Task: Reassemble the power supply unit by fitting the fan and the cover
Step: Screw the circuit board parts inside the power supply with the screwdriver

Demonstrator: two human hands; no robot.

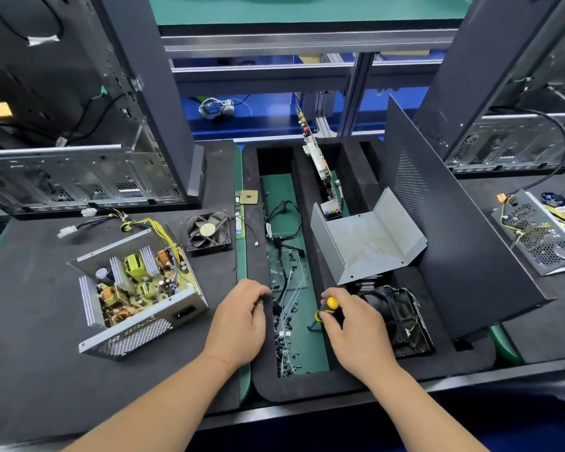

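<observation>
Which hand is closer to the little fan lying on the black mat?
Left. The left hand rests at the tray's edge, just below and right of the small fan. The right hand, holding a screwdriver, is farther right, across the screw compartment.

An electronics repair or assembly workshop: a desk point(40, 321) with black anti-static matting, stripped computer cases point(79, 171) standing on both sides, an opened power supply point(134, 288), a loose fan point(208, 232), and a foam tray point(307, 389) holding screws point(286, 340) and cables.

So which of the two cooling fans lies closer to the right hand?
The black cooling fan in the foam tray, beside the right hand; the other fan sits by the open power supply.
</observation>
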